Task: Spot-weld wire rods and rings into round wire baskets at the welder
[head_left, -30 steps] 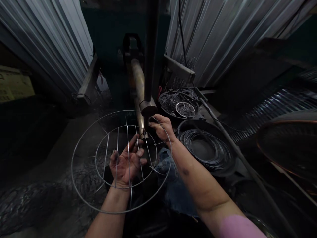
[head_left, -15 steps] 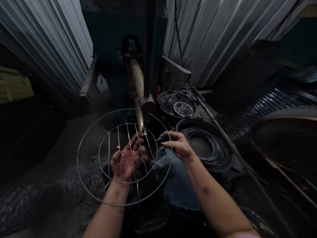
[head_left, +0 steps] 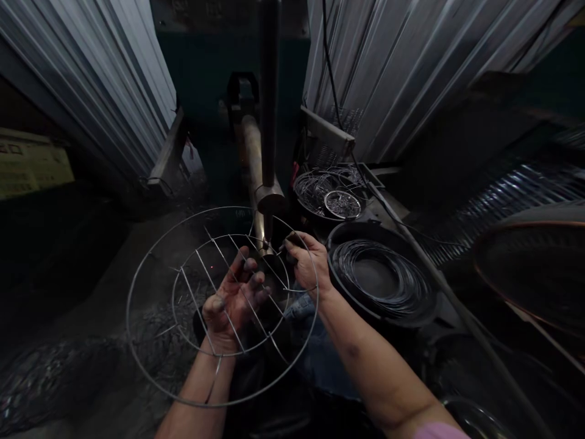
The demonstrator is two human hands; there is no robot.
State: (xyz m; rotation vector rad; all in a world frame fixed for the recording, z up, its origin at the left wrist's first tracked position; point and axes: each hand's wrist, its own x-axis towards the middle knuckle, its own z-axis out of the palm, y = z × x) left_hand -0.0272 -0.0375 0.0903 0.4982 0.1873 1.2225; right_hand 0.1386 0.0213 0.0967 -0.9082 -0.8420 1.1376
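A round wire rack (head_left: 194,294), two concentric rings joined by short spokes with straight bars across the inner ring, lies tilted before me. Beneath it my left hand (head_left: 235,302) is palm up with fingers apart and slightly bent; bars cross in front of the palm, and I cannot tell how firmly they touch it. My right hand (head_left: 307,262) is closed at the rack's right side, fingertips pinched near the metal electrodes (head_left: 266,235); what they hold is hidden. The rack's inner ring reaches the electrode tips, below a thick vertical rod (head_left: 269,91).
Right of my hand stands a dark basin (head_left: 336,283) with coiled wire (head_left: 397,274). Behind it, another tub holds loose wire and a small round dish (head_left: 342,205). A cable (head_left: 411,235) runs down the right. A heap of wire pieces (head_left: 50,378) lies lower left.
The rack has turned, its bars now slanting more, and shifted left and toward me. My right hand has moved left to the electrodes and its fingers have curled in. My left hand stays beneath.
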